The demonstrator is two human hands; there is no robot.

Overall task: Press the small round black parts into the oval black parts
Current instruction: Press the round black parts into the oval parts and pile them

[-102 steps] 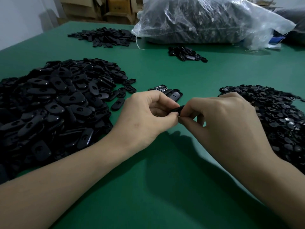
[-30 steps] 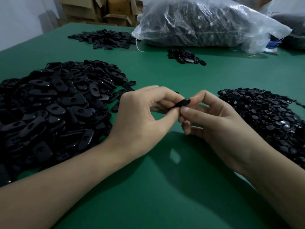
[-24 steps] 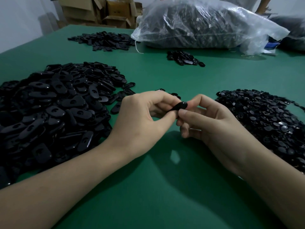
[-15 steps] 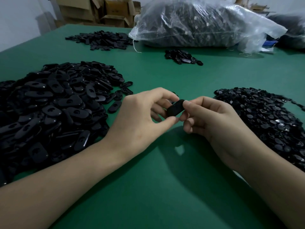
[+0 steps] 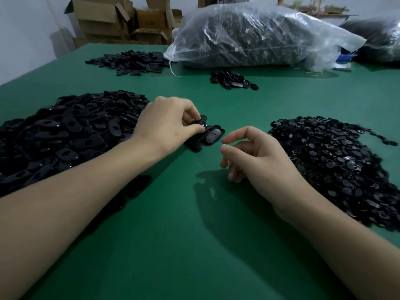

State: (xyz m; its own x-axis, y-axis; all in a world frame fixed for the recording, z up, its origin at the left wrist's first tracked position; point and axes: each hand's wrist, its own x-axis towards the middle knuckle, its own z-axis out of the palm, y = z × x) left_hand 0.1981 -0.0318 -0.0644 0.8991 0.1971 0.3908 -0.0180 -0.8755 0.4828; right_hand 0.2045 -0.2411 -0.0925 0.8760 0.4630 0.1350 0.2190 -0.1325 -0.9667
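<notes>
A big heap of oval black parts [image 5: 65,135] lies at the left on the green table [image 5: 194,245]. A heap of small round black parts [image 5: 329,159] lies at the right. My left hand [image 5: 166,124] pinches an oval black part [image 5: 200,121] just above a small cluster of finished parts [image 5: 208,136] in the middle. My right hand [image 5: 255,154] hovers to the right of that cluster, fingers loosely curled, holding nothing.
A large clear plastic bag of black parts [image 5: 255,37] lies at the back, a second bag [image 5: 381,37] at the far right. Two smaller piles of black parts [image 5: 132,61] [image 5: 233,80] lie in front of it. Cardboard boxes [image 5: 121,20] stand behind the table.
My left hand has carried the oval part forward and down to the small cluster. My right hand has let go of it and drawn back to the right.
</notes>
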